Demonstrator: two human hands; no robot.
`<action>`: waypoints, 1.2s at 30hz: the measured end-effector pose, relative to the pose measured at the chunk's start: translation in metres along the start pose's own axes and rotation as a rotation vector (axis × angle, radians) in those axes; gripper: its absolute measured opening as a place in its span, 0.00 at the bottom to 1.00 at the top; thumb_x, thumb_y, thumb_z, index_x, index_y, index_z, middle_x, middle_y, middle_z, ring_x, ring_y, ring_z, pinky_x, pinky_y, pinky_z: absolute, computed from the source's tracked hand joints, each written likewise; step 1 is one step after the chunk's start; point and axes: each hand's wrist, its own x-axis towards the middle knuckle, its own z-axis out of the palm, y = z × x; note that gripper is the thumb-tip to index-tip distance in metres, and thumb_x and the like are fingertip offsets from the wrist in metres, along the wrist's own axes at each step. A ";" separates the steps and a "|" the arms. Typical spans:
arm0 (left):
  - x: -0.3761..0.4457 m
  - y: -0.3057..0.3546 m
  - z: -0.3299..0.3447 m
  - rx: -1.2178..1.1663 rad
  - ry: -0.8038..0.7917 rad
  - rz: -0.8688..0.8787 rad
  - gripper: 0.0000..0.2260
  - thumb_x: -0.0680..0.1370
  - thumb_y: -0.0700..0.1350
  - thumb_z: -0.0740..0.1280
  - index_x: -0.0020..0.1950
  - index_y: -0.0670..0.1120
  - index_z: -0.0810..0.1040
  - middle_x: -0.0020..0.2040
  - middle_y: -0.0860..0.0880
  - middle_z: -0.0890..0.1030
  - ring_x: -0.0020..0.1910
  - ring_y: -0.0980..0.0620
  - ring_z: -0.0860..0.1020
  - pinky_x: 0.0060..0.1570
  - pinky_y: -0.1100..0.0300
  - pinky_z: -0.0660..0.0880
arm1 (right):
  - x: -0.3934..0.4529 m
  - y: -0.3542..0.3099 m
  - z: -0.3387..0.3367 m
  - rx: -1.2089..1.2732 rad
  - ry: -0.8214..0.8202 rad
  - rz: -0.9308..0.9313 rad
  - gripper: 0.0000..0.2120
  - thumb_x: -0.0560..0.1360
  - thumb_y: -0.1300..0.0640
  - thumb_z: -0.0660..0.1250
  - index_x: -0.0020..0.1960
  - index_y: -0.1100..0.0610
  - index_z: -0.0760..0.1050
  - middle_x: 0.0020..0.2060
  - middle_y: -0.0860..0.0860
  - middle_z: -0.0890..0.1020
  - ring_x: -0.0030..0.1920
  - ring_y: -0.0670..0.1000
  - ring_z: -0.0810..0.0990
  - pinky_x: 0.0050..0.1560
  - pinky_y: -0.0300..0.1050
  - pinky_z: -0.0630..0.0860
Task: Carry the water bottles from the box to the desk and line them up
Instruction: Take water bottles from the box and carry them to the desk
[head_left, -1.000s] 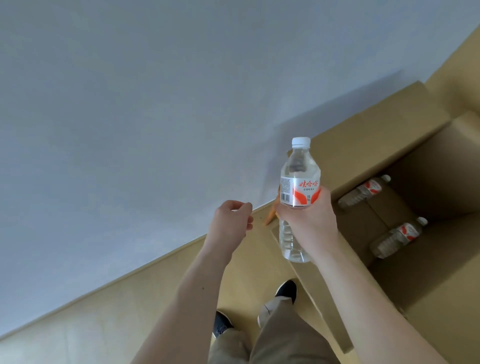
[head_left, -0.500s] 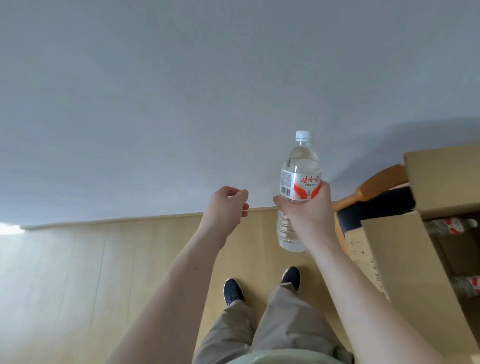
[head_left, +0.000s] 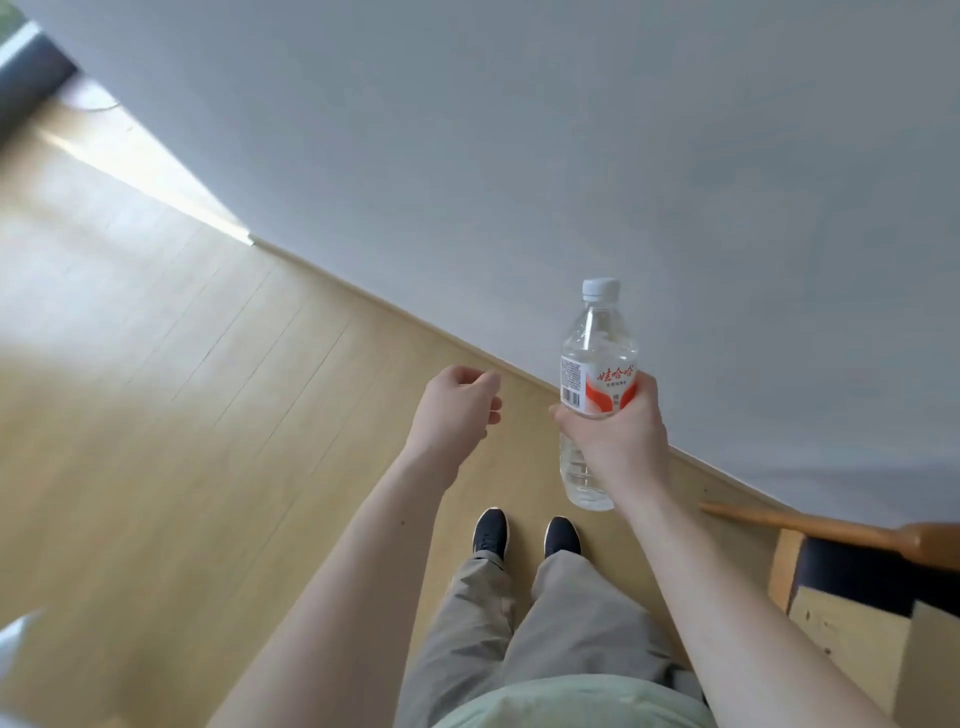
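Observation:
A clear plastic water bottle (head_left: 597, 353) with a white cap and a red and white label stands upright in my right hand (head_left: 618, 436), whose fingers wrap round its middle. It is held out in front of me, above the wooden floor. My left hand (head_left: 457, 410) floats beside it to the left, fingers loosely curled and holding nothing. Only a corner of the cardboard box (head_left: 852, 639) shows at the lower right; its inside and the bottles in it are out of view. No desk is in view.
A plain grey wall (head_left: 571, 156) runs diagonally from upper left to lower right. A wooden chair arm (head_left: 810, 527) and a dark seat (head_left: 862, 577) sit by the box. Wooden floor (head_left: 156, 415) stretches to the left. My feet (head_left: 524, 535) point at the wall.
The view has swung left, away from the box, which has slid almost out of frame. The bottle stays upright in my right hand; more floor shows on the left.

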 end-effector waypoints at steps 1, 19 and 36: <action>-0.001 -0.006 -0.008 -0.027 0.031 -0.016 0.07 0.80 0.50 0.64 0.54 0.49 0.79 0.47 0.49 0.85 0.46 0.52 0.84 0.52 0.51 0.81 | 0.000 -0.003 0.007 -0.023 -0.036 -0.018 0.28 0.65 0.49 0.82 0.55 0.42 0.67 0.44 0.37 0.79 0.42 0.33 0.78 0.39 0.33 0.70; -0.038 -0.135 -0.198 -0.445 0.422 -0.151 0.09 0.83 0.54 0.64 0.55 0.49 0.78 0.47 0.48 0.85 0.46 0.50 0.85 0.52 0.50 0.80 | -0.069 -0.069 0.173 -0.293 -0.515 -0.277 0.25 0.65 0.48 0.82 0.49 0.39 0.67 0.44 0.38 0.80 0.44 0.27 0.77 0.35 0.25 0.70; -0.059 -0.216 -0.363 -0.703 0.516 -0.142 0.08 0.83 0.52 0.64 0.55 0.48 0.77 0.47 0.48 0.83 0.44 0.51 0.84 0.53 0.49 0.81 | -0.176 -0.135 0.364 -0.367 -0.905 -0.438 0.28 0.62 0.49 0.85 0.55 0.41 0.73 0.45 0.31 0.82 0.46 0.35 0.82 0.48 0.40 0.77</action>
